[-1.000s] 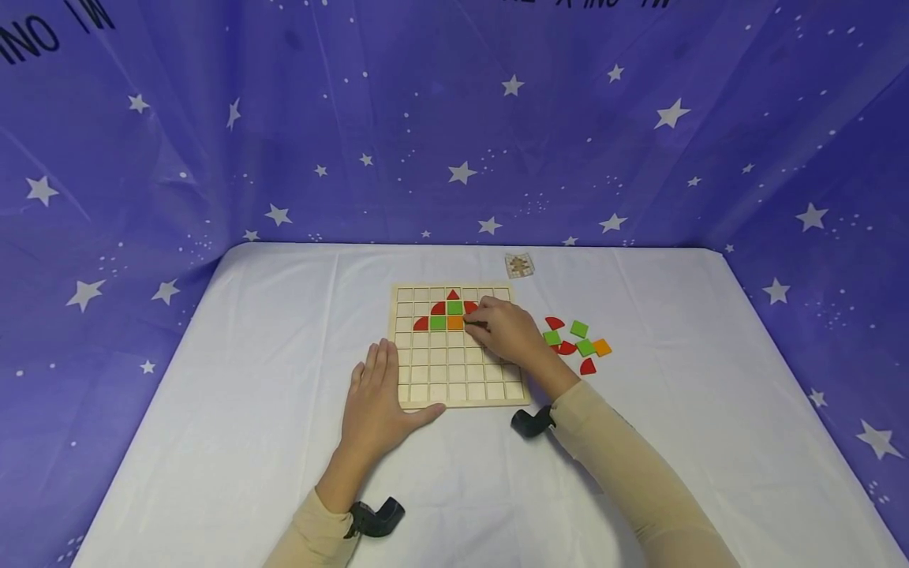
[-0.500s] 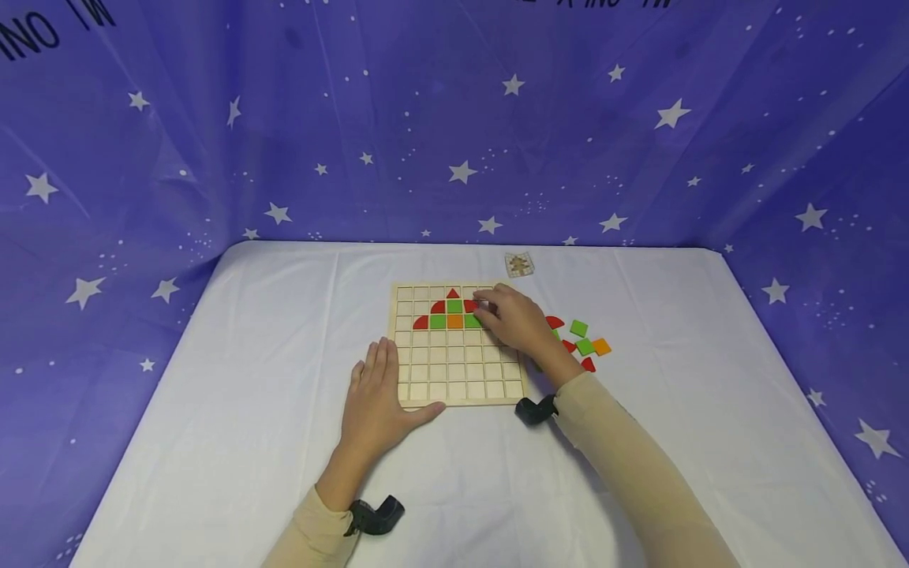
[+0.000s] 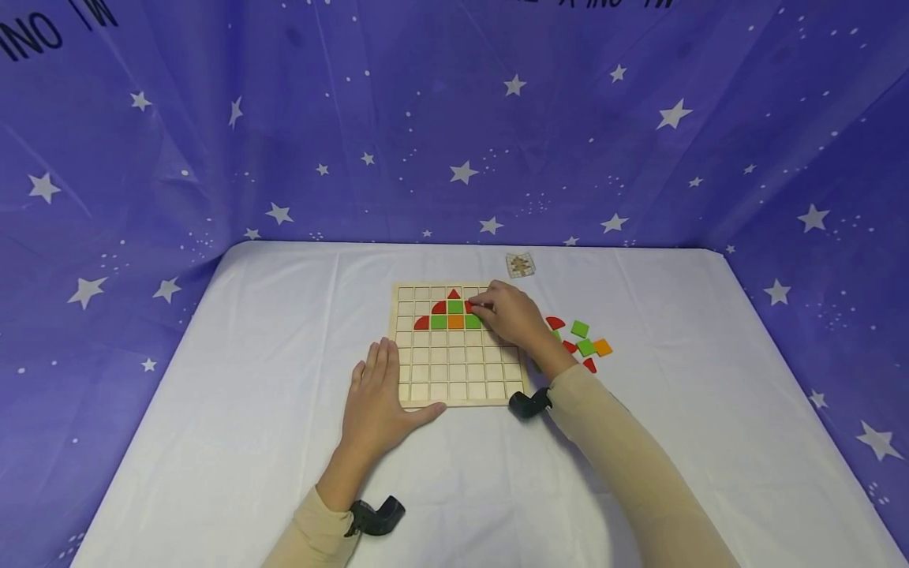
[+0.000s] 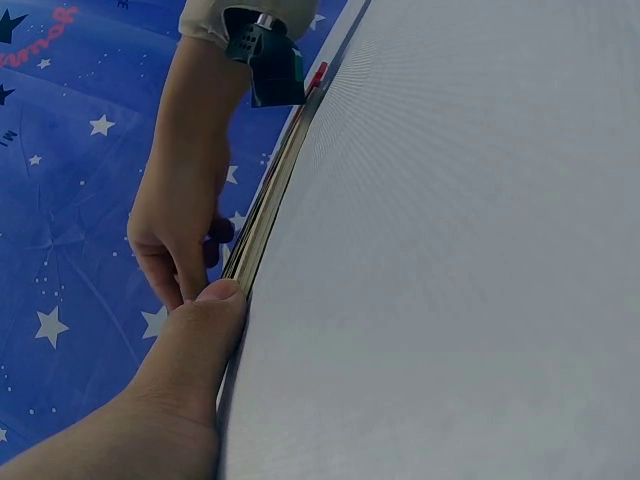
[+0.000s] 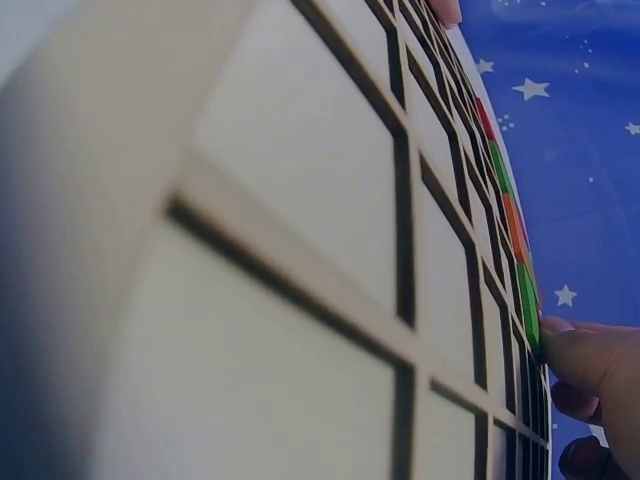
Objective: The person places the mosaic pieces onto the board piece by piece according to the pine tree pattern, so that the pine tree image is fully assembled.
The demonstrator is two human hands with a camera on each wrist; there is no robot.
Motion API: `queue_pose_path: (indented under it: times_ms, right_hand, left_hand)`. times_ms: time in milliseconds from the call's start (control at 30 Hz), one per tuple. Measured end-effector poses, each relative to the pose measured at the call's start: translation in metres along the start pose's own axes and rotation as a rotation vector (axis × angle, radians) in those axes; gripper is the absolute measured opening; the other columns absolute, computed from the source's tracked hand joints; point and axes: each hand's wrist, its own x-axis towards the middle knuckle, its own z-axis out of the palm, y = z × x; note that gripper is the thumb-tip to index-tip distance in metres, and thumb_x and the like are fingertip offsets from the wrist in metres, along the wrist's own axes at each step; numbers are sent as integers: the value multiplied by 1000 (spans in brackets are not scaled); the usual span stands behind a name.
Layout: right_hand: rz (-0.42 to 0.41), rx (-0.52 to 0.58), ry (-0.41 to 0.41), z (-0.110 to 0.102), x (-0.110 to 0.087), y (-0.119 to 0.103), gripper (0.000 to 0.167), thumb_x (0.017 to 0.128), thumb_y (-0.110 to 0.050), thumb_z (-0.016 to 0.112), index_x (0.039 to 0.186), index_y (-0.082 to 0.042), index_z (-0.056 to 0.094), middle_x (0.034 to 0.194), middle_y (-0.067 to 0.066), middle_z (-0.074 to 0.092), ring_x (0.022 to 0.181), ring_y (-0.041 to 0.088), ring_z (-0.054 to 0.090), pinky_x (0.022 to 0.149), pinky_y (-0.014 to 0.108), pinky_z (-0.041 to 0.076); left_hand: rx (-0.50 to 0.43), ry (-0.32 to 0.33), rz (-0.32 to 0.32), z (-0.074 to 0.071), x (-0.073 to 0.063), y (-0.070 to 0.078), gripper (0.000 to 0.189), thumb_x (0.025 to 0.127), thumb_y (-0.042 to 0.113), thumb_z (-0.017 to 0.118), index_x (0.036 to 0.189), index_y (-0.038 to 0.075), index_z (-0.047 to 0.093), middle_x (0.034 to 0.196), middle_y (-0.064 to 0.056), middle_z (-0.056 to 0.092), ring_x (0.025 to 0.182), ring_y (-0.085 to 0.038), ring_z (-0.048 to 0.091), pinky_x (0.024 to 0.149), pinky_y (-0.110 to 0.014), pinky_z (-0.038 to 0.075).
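A wooden grid board (image 3: 454,379) lies on the white table. My left hand (image 3: 375,402) rests along its left side with straight fingers, the thumb (image 4: 215,310) at its near edge. My right hand (image 3: 510,312) is over the upper right of the board, fingers curled, thumb and index pinching a red quarter-circle tile (image 3: 467,306) that they partly cover. Set in the cells are a red triangle tile (image 3: 454,294), an orange square tile (image 3: 456,322), green square tiles (image 3: 439,322) and other red quarter-circles (image 3: 422,323). In the right wrist view, the thumb tip is right beside a green tile (image 5: 530,305).
Loose red, green and orange tiles (image 3: 585,347) lie right of the board, some hidden behind the right forearm. A small pattern card (image 3: 521,265) lies beyond the board's far right corner. A purple star-printed cloth (image 3: 454,118) hangs behind the table.
My right hand has moved up from the third row to the red quarter-circle above, leaving a green square right of the orange one. My left hand has stayed still.
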Motion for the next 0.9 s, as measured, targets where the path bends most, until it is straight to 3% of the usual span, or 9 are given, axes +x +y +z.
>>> queue_pose_path:
  times_ms: [533, 700, 900]
  right_hand:
    - [49, 25, 29, 1, -1, -7, 15, 94, -33, 69, 94, -19, 75, 91, -4, 64, 82, 15, 61, 74, 36, 53]
    - [48, 15, 41, 1, -4, -5, 17, 94, -35, 68, 99, -20, 75, 92, -5, 63, 81, 14, 59, 72, 34, 52]
    - [59, 14, 46, -3, -14, 3, 27, 94, -37, 67, 114, -20, 73, 93, -5, 63, 81, 15, 56, 70, 32, 48]
  left_hand:
    - [-2, -3, -6, 0, -1, 0, 131, 71, 84, 61, 158, 0, 12, 167, -15, 12, 156, -30, 8, 123, -53, 16]
    - [-2, 6, 0, 1, -1, 0, 130, 70, 83, 62, 158, 0, 13, 167, -15, 13, 156, -31, 9, 123, -53, 16]
    - [-6, 6, 4, 1, -1, 0, 130, 70, 83, 63, 158, 0, 13, 167, -16, 13, 156, -31, 9, 123, -53, 16]
